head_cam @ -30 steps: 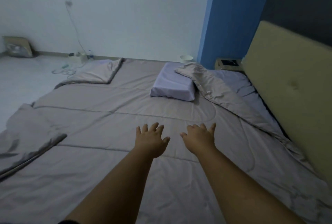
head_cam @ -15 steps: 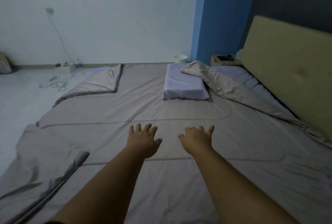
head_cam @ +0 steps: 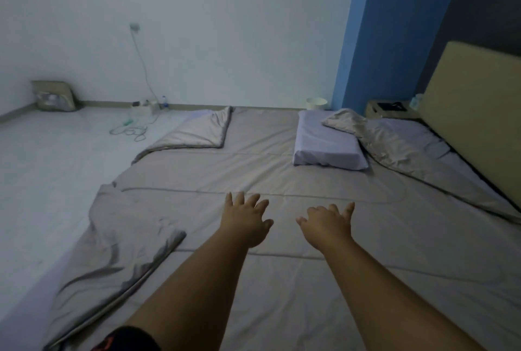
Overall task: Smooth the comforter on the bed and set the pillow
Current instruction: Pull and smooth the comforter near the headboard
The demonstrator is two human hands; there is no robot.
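A taupe comforter point(head_cam: 282, 170) covers the bed, with its far left corner point(head_cam: 208, 130) and near left corner point(head_cam: 135, 240) folded back and its head edge point(head_cam: 394, 147) turned over. A pale lilac pillow point(head_cam: 327, 145) lies on top of the comforter near the far side. My left hand point(head_cam: 245, 221) and my right hand point(head_cam: 328, 222) reach out side by side over the middle of the comforter, fingers spread, palms down, holding nothing.
A beige padded headboard point(head_cam: 473, 114) runs along the right. A small nightstand point(head_cam: 389, 108) and a white bin point(head_cam: 316, 103) stand at the far side. Cables and a power strip point(head_cam: 141, 116) lie on the pale floor to the left, and a bag point(head_cam: 53, 97) leans against the wall.
The view has turned left and lifted, showing more floor. Both hands stay outstretched with spread fingers and have drawn slightly further apart.
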